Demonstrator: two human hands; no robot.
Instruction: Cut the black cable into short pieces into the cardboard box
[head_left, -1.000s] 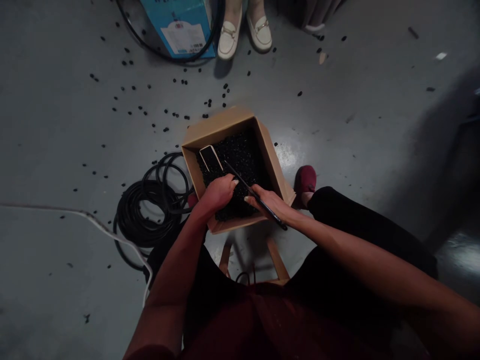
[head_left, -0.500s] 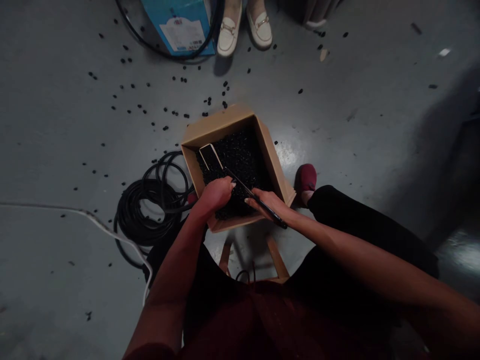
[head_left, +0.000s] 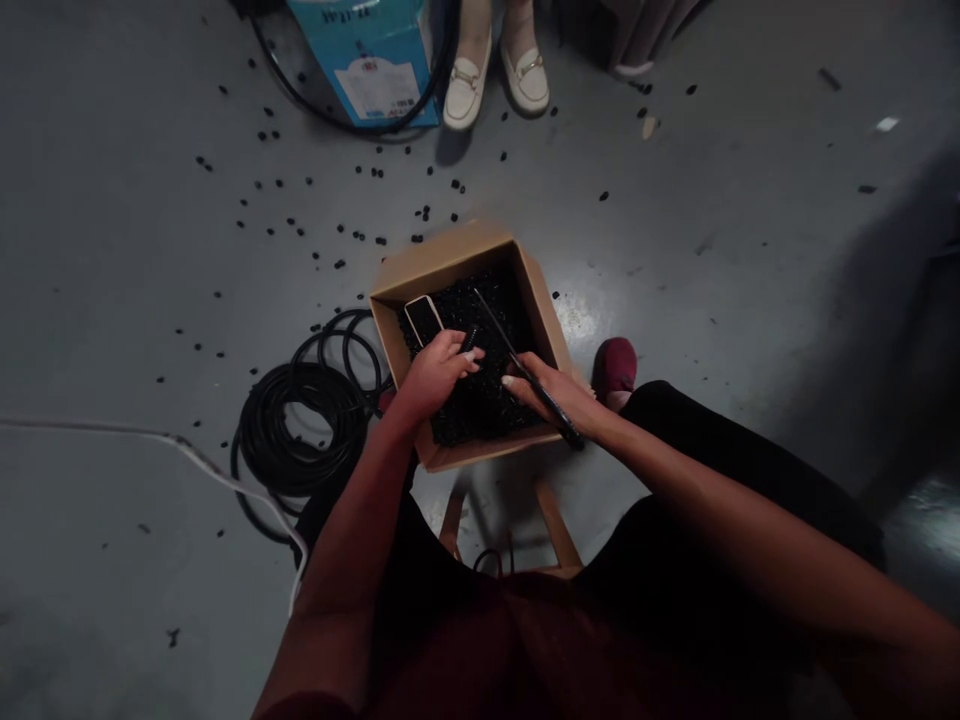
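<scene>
An open cardboard box [head_left: 442, 262] stands between the legs, with many small black pieces [head_left: 491, 405] inside. Over it, my left hand [head_left: 439, 372] pinches a small black ribbed piece [head_left: 471, 338] between thumb and fingers. My right hand [head_left: 551, 388] is closed around a long, slim, pointed tool [head_left: 556, 408] with a dark handle; its tip reaches up over the box's contents. What kind of tool it is, I cannot tell. A phone-like dark rectangle with a light rim [head_left: 424, 318] lies on the black pieces, partly behind my left hand.
Coiled black hose or cable [head_left: 266, 425] lies left of the box, with a white cord [head_left: 199, 460] nearby. Black bits [head_left: 340, 264] are scattered on the floor. A blue carton [head_left: 367, 60] and another person's white shoes [head_left: 465, 95] are ahead. Wooden stool legs [head_left: 556, 525] show below.
My left hand has lifted slightly and turned, bringing the black ribbed piece into view. My right hand has shifted a little right, and the tool's tip now points farther up, away from my left hand.
</scene>
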